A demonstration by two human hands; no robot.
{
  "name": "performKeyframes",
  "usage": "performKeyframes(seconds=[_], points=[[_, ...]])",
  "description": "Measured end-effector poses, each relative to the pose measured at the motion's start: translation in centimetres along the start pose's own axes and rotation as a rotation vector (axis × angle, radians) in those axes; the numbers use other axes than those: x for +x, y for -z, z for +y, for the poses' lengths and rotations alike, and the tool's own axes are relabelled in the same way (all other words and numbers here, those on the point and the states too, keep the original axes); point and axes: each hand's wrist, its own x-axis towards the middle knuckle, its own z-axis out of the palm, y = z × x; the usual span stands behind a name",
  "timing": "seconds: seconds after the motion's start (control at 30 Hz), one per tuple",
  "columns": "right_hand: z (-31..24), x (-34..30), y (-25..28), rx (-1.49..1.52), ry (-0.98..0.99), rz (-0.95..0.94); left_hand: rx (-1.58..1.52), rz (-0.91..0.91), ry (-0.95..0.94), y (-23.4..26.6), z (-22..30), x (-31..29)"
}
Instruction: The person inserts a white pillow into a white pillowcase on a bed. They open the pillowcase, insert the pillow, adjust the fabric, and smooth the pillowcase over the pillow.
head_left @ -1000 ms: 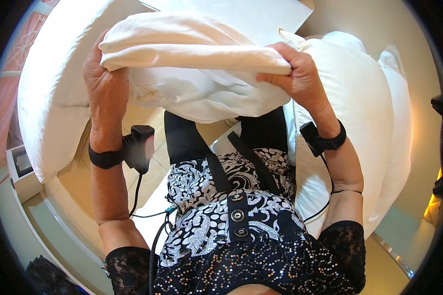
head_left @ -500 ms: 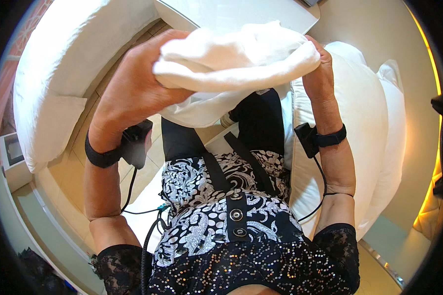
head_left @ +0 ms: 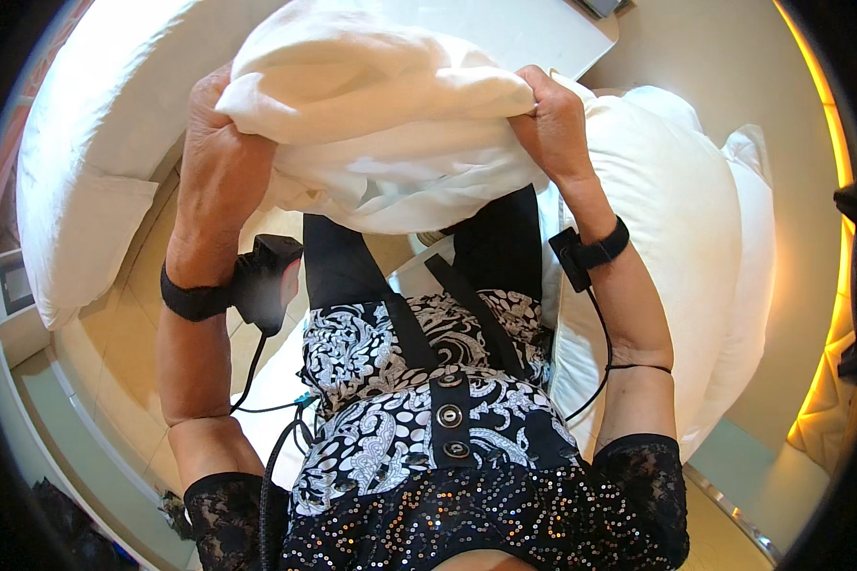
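A bunched white cloth (head_left: 381, 95) is stretched between both hands at chest height, its lower part hanging loosely over the black trousers. My left hand (head_left: 224, 167) is closed on the cloth's left edge, with its fingers hidden behind the fabric. At the cloth's right edge, my right hand (head_left: 554, 124) pinches the fabric between thumb and fingers. Whether the cloth is a pillowcase or another kind of linen I cannot tell. Each wrist wears a black strap with a small device and cable.
Large white pillows (head_left: 657, 247) are stacked close to my right arm. White bedding (head_left: 86, 181) droops over an edge on the left, above a tiled floor (head_left: 124, 352). A white tabletop (head_left: 543, 43) lies beyond the cloth. A small white box (head_left: 17, 309) stands far left.
The cloth has opened out and spreads taller, with more of it hanging down. My right hand has moved left; my left hand has turned, its fingers now hidden behind the fabric.
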Motion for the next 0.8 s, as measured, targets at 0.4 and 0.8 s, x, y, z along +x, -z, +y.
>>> performKeyframes(seconds=[0.4,0.8], points=[[2.0,0.4,2.4,0.935,-0.526,0.207,0.276,-0.089,-0.04,1.5,0.0,0.3],[-0.8,-1.2,3.5,0.823,-0.537,-0.202,0.34,0.28,0.171,3.1,-2.8,0.3]])
